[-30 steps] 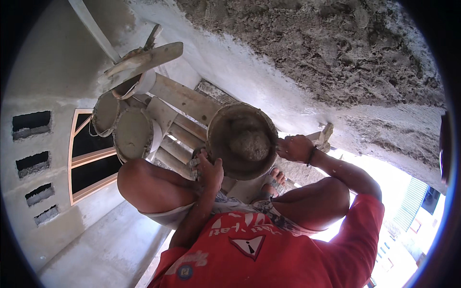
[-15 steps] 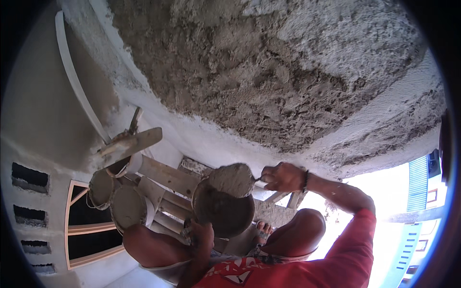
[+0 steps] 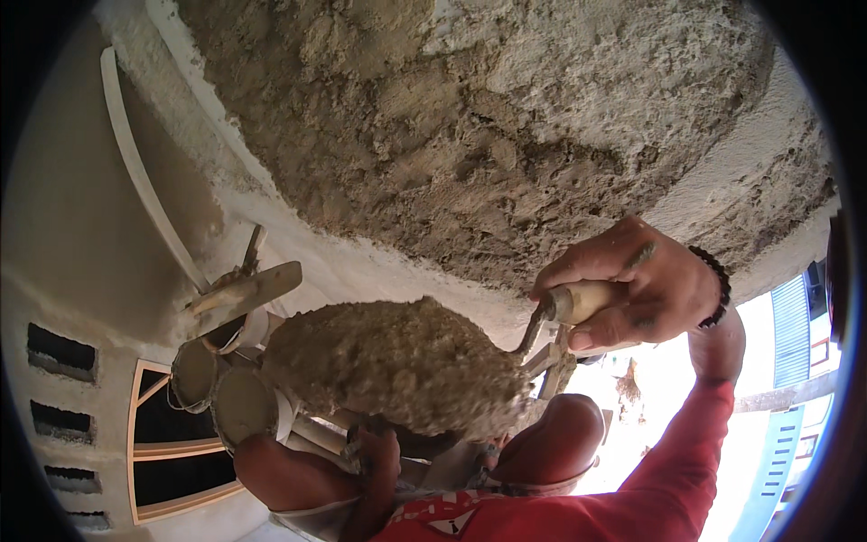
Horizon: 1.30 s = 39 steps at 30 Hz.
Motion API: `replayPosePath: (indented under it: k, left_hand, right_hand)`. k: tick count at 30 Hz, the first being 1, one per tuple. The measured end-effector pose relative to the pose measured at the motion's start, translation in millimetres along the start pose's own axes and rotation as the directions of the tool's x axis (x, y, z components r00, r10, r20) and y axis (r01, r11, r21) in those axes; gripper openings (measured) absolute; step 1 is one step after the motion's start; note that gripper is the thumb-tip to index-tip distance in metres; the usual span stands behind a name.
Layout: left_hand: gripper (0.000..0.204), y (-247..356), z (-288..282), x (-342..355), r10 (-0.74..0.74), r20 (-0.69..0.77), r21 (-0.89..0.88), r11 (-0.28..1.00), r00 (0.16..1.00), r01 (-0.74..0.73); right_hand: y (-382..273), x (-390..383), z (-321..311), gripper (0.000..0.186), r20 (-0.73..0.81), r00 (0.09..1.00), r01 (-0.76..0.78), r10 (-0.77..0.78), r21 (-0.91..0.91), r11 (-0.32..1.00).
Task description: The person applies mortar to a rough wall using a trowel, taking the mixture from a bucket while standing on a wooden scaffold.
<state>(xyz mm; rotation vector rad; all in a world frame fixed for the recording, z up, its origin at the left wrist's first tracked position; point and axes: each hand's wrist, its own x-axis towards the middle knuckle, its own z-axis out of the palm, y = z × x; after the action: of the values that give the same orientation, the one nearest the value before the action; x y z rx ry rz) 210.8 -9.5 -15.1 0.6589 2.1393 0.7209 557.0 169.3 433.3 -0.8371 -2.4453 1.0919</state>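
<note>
My right hand [image 3: 646, 285] is closed around the pale handle of a trowel [image 3: 591, 301], raised just below the rough, plastered surface. A thick heap of wet grey-brown mortar [image 3: 397, 366] covers the trowel's blade and hides it. Under that load is a bucket [image 3: 424, 444], mostly hidden, with only its lower part showing. My left hand [image 3: 379, 452] is low beside the bucket with its fingers curled; whether they grip the rim or some other object I cannot make out.
Overhead spreads a patchy mortar-coated surface [image 3: 433, 135]. At left, several buckets, one filled with grey mix [image 3: 244, 406], stand near a wooden board [image 3: 257, 289]. A wood-framed opening [image 3: 181, 447] and vent holes [image 3: 61, 352] are in the wall. My knees [image 3: 564, 434] flank the bucket.
My right hand has lifted the trowel from over the bucket, up and closer to the camera, with mortar heaped on it. My left hand stays low beside the bucket.
</note>
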Motion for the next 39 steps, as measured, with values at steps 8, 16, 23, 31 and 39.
replayPosePath:
  k: [8, 16, 23, 31, 39]
  left_hand:
    - [0.072, 19, -3, -11, 0.028, 0.030, 0.091, 0.995, 0.999, -0.031]
    - [0.079, 22, -3, -11, -0.050, 0.047, 0.285, 0.958, 0.998, 0.034]
    - [0.082, 14, 7, -6, -0.064, 0.057, 0.259, 0.965, 0.996, 0.047]
    - [0.079, 63, -9, -30, -0.127, 0.021, 0.335, 0.936, 0.992, 0.113]
    - [0.082, 7, 12, -1, -0.048, -0.031, 0.521, 0.852, 0.998, 0.057]
  right_hand:
    - [46, -96, -111, 0.035, -0.683, 0.725, -0.302, 0.089, -0.199, 0.932]
    - [53, -78, -49, 0.023, -0.413, 0.896, -0.312, 0.162, -0.328, 0.892]
    - [143, -21, 79, 0.033, -0.475, 0.865, -0.312, 0.158, -0.264, 0.913]
    - [199, -14, 75, 0.036, -0.775, 0.606, -0.301, 0.178, -0.016, 0.953]
    - [139, -94, 42, 0.036, -0.802, 0.558, -0.457, 0.213, -0.082, 0.886]
